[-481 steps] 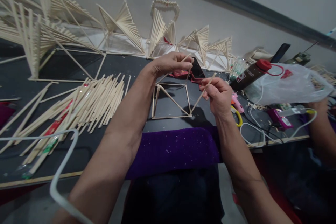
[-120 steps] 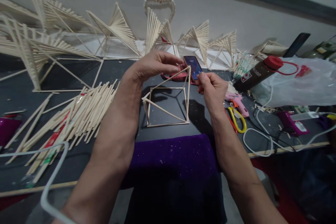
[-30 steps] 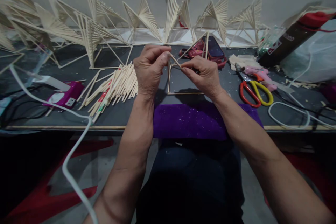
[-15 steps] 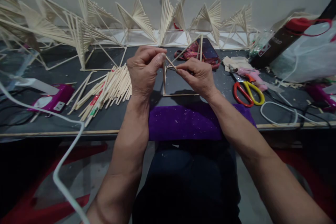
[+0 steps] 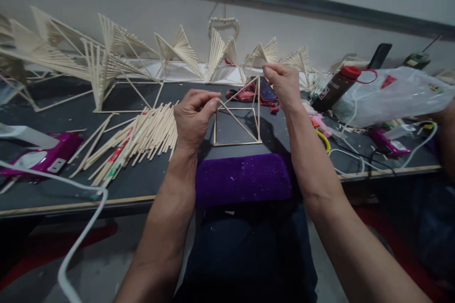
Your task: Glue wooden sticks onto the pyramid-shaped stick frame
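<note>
Standing at the picture's centre, the frame (image 5: 237, 120) has its left corner in the left hand's (image 5: 195, 116) pinch, thumb pressed to fingers, probably to steady it.

And the right hand (image 5: 284, 84)?

Right of centre, near the peak, fingers curled; I can't tell whether they grip anything.

Why are the sticks (image 5: 149, 135) left of centre?

Perhaps for easy reach. The cloth (image 5: 243, 177), lower centre, may pad the wrists.
</note>
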Action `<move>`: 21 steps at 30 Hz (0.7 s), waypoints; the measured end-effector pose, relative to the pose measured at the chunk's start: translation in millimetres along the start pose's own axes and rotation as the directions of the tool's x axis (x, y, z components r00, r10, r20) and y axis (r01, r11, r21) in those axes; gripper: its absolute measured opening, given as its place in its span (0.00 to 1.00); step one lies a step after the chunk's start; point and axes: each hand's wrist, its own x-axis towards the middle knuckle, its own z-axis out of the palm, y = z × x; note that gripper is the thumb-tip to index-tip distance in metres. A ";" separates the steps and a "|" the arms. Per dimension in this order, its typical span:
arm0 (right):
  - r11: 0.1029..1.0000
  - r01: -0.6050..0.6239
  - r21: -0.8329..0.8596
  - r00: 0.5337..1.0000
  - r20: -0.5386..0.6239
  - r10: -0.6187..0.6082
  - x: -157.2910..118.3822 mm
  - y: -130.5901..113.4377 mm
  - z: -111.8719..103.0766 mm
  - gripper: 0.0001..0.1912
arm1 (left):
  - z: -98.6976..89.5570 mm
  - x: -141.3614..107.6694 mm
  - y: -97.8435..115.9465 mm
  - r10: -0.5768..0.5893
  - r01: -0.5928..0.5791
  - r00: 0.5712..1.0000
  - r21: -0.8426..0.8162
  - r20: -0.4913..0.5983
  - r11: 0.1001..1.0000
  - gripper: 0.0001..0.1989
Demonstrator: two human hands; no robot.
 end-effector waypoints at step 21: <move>0.971 0.160 -0.177 0.985 -0.037 -0.169 -4.9 18.1 14.8 0.07 | 0.7 -0.9 7.6 0.021 -0.021 0.999 -0.019 -0.024 1.000 0.05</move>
